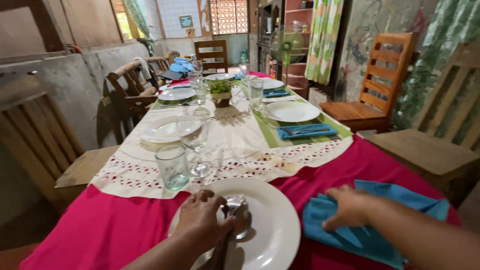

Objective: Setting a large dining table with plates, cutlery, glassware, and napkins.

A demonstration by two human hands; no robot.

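Now my left hand [202, 220] grips metal spoons [235, 212] over the round white plate [272, 225]; my right hand [347, 207] lies open on the blue cloth napkin [370, 235], lower frame, on the pink-clothed worktop [107, 227].

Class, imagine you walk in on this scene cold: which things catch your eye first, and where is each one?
The bright pink tablecloth fills the near end of the long set table. On it, the left hand holds cutlery over a white plate, while the right hand presses a blue napkin beside it. Further up, a small potted plant stands mid-table.

Honestly no packages, labels or screens anywhere here; closest thing is a small framed picture [186, 21] on the far wall, bluish.
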